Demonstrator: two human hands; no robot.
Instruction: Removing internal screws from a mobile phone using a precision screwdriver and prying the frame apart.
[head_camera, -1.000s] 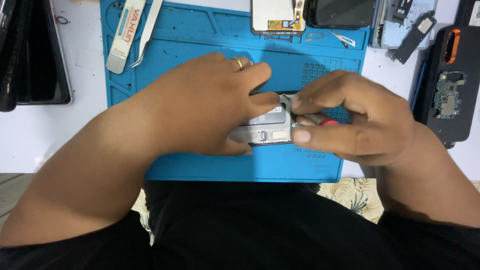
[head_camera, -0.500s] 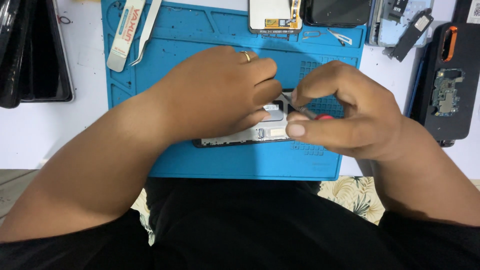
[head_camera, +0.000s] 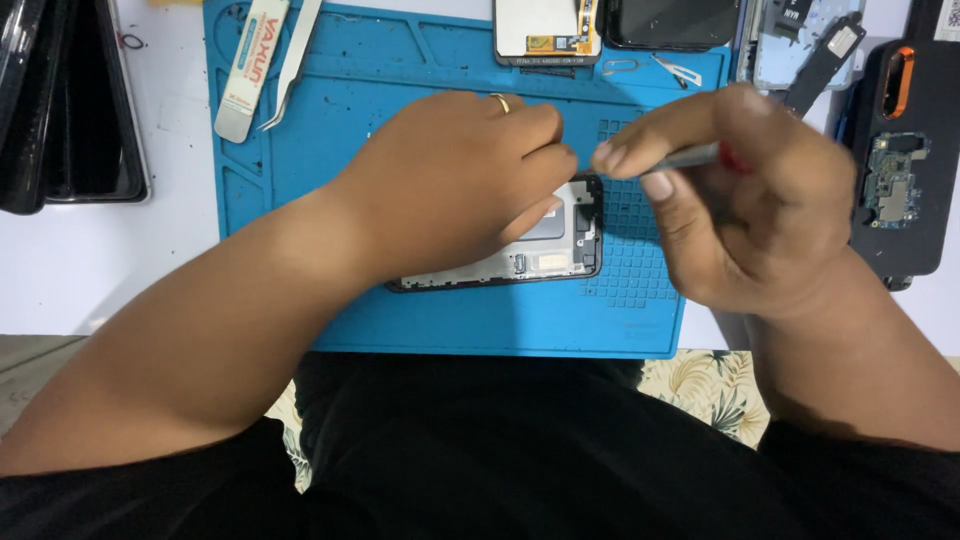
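Observation:
An opened phone frame (head_camera: 545, 255) with a black rim and silver inside lies flat on the blue work mat (head_camera: 420, 70). My left hand (head_camera: 455, 185), a ring on one finger, lies over its left part and presses it down. My right hand (head_camera: 735, 195) is raised just right of the frame and pinches a thin tool (head_camera: 690, 157) with a grey shaft and a red part; the tip is hidden between my fingers.
At the mat's far edge lie a white pry tool (head_camera: 250, 70), metal tweezers (head_camera: 292, 60), a phone screen panel (head_camera: 547, 30) and a dark phone (head_camera: 675, 22). A black phone back with a circuit board (head_camera: 895, 180) lies to the right, black cases (head_camera: 60, 110) to the left.
The phone frame now lies flat on the mat under my left hand. My right hand has lifted off the frame, up and to the right, with the tool.

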